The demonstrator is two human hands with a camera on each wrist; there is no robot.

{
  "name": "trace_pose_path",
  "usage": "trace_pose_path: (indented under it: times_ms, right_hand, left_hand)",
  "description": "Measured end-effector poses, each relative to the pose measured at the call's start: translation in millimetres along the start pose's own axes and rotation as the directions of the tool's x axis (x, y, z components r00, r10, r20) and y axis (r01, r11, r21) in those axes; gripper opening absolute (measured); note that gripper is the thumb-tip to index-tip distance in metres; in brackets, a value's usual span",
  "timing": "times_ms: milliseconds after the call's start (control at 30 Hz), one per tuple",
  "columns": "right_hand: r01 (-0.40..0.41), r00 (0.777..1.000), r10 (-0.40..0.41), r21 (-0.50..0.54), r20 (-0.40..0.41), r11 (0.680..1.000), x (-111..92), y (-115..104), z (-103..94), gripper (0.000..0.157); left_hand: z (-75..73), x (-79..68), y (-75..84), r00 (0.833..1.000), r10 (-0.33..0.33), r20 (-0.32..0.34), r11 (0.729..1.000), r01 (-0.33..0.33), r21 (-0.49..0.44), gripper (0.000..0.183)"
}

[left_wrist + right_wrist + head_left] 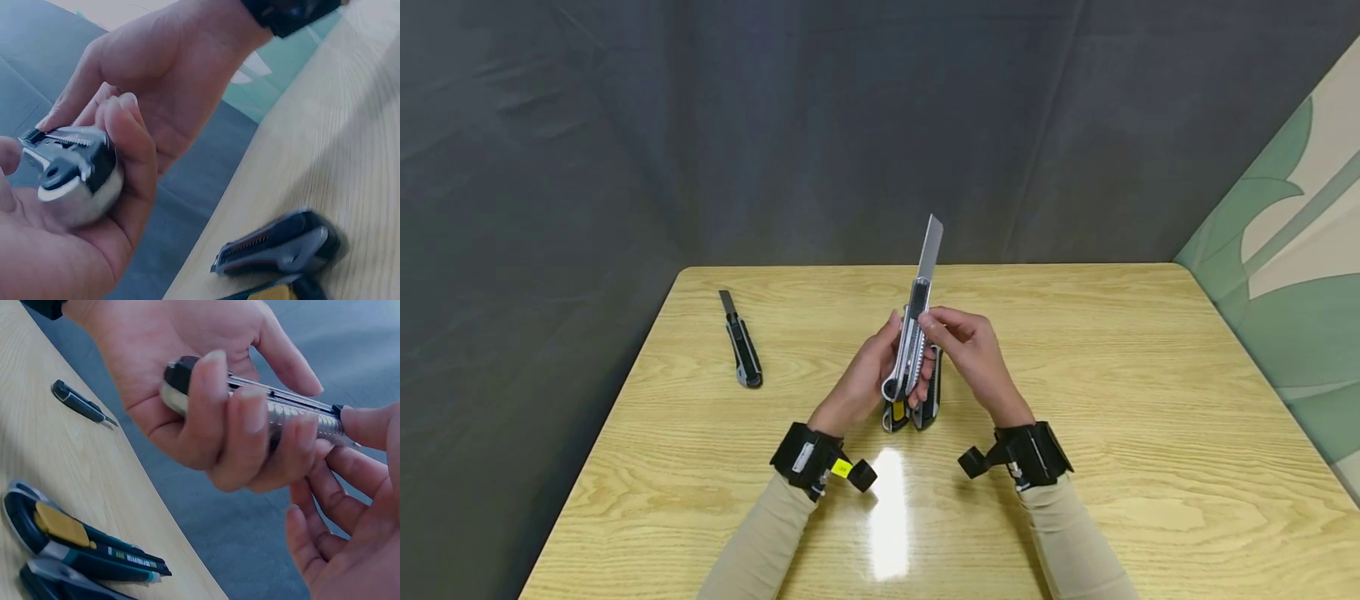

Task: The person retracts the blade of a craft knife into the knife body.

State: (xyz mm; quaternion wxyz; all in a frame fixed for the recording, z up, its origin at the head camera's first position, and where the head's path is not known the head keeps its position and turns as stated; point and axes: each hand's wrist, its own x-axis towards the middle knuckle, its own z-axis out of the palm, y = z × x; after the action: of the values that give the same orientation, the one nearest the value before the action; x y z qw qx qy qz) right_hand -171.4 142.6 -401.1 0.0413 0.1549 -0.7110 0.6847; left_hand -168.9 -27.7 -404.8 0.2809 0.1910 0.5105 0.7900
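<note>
My left hand (867, 367) grips a silver snap-off utility knife (910, 354), its fingers curled round the body. The knife is raised over the table, with a long length of blade (930, 246) out and pointing up and away. In the right wrist view, the right hand (356, 531) has its thumb on the black slider (337, 411) and fingers beneath the knife's front end, pinching it. Below the hands lie two more utility knives: one with a yellow slider (62, 523), the other black and grey (275, 247). The left hand partly hides both in the head view.
A black and grey utility knife (745, 350) lies apart at the table's left, its blade partly out and pointing away. The wooden table (1150, 400) ends at a dark curtain (880, 133) behind. A green leaf-patterned surface (1285, 275) stands at the right.
</note>
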Motion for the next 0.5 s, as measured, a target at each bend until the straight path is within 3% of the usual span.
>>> trace_pose_path:
  times_ms: [500]
  right_hand:
    - [-0.024,0.997,0.016,0.106,0.08,0.994,-2,-5,15.3,0.034]
  left_hand:
    - [7.8,1.5,-3.8,1.0,-0.014,0.026,0.993,0.017,-0.12,0.066]
